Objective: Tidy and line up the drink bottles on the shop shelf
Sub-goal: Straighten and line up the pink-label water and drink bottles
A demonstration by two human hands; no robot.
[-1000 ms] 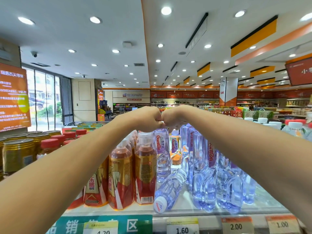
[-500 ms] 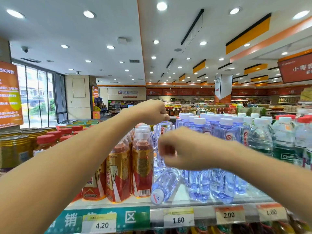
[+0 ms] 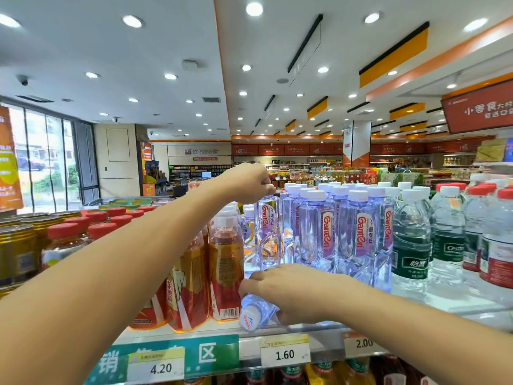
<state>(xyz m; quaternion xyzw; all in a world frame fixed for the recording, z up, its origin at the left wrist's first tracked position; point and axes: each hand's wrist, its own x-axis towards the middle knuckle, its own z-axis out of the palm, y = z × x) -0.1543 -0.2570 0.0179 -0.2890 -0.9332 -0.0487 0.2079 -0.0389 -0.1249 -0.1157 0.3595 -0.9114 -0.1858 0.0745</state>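
A clear water bottle (image 3: 256,315) with a white cap lies on its side at the shelf's front, cap toward me. My right hand (image 3: 299,293) rests over it with the fingers curled around its body. My left hand (image 3: 249,183) is closed on the cap of an upright clear Ganten bottle (image 3: 267,232) further back. To the right of that bottle, several more upright Ganten bottles (image 3: 358,232) stand in rows. Red-and-gold drink bottles (image 3: 224,270) stand to the left of the lying bottle.
Green-labelled water bottles (image 3: 410,254) and red-capped ones (image 3: 497,259) fill the shelf's right side. Red-lidded jars (image 3: 65,240) and gold cans (image 3: 16,251) stand at the left. Price tags (image 3: 285,352) line the shelf's front edge (image 3: 249,340). More bottles sit on the shelf below.
My right hand has dropped from in front of the Ganten rows down onto the lying bottle. The left hand stays on the upright bottle's cap. The view has shifted slightly.
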